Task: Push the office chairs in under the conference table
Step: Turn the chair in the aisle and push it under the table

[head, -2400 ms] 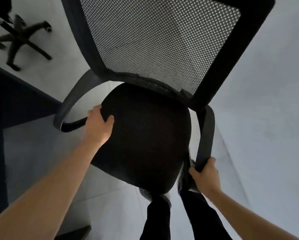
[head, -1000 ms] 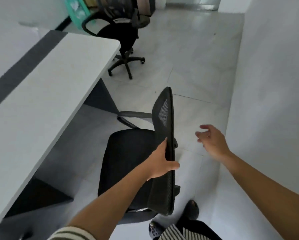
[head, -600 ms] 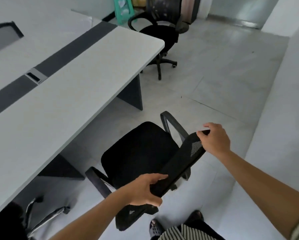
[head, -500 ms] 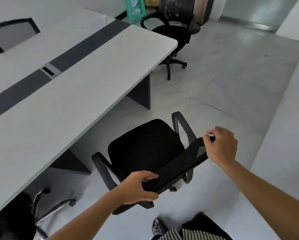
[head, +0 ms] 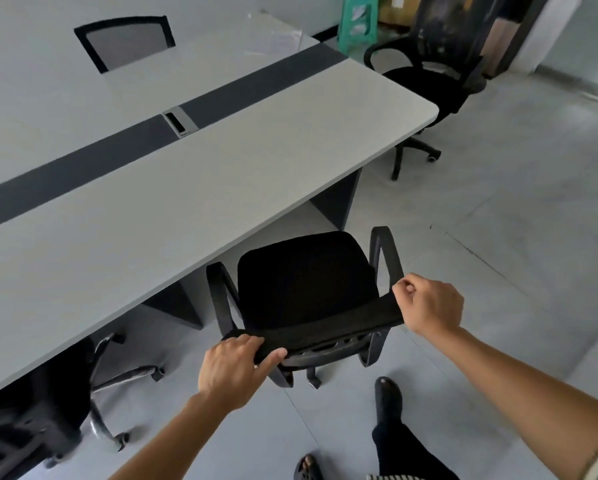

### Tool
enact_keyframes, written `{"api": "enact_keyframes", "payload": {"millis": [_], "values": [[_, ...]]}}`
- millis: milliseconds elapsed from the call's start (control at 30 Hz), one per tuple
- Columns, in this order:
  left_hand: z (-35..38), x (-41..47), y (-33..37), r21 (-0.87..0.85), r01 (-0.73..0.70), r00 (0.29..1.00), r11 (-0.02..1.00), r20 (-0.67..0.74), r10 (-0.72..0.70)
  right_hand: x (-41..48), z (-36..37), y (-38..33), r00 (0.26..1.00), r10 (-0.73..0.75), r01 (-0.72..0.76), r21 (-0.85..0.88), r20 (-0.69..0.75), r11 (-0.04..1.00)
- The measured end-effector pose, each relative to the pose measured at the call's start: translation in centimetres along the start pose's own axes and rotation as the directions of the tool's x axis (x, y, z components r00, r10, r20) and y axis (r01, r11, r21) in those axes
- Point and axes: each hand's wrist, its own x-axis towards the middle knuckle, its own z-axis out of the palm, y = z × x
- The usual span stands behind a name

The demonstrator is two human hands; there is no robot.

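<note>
Single head-worn wide-angle view, looking forward and steeply down from standing height. Close over the black mesh-backed office chair (head: 308, 289) at bottom centre, top edge of its backrest seen almost edge-on. Facing diagonally across the long light-grey conference table with a dark centre strip (head: 172, 188), its edges bowed by the lens. Grey tiled floor (head: 498, 209) stretching away right. No second view to overlap with.
</note>
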Motion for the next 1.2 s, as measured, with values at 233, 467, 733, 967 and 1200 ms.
{"api": "enact_keyframes", "payload": {"millis": [233, 467, 733, 967, 1200], "values": [[1.0, 3.8, 3.9, -0.020, 0.177, 0.978, 0.984, -0.108, -0.179, 9.1, 2.5, 1.1, 0.987, -0.158, 0.157, 0.067, 0.013, 0.985], [0.4, 8.8, 5.2, -0.039, 0.358, 0.918, 0.933, -0.166, -0.359, 17.6, 5.1, -1.2, 0.958, -0.285, 0.285, 0.127, -0.018, 0.950], [-0.1, 13.6, 1.0, -0.047, 0.417, 0.877, 0.908, -0.240, -0.416, 23.0, 8.1, -6.2, 0.927, -0.375, 0.370, 0.117, 0.022, 0.922], [-1.0, 18.0, -3.4, -0.024, 0.416, 0.876, 0.909, -0.257, -0.408, 26.3, 10.5, -10.4, 0.930, -0.364, 0.358, 0.108, 0.050, 0.928], [-2.2, 21.1, -6.4, -0.008, 0.358, 0.903, 0.934, -0.252, -0.348, 29.0, 12.2, -13.4, 0.942, -0.330, 0.323, 0.107, 0.062, 0.940]]}}
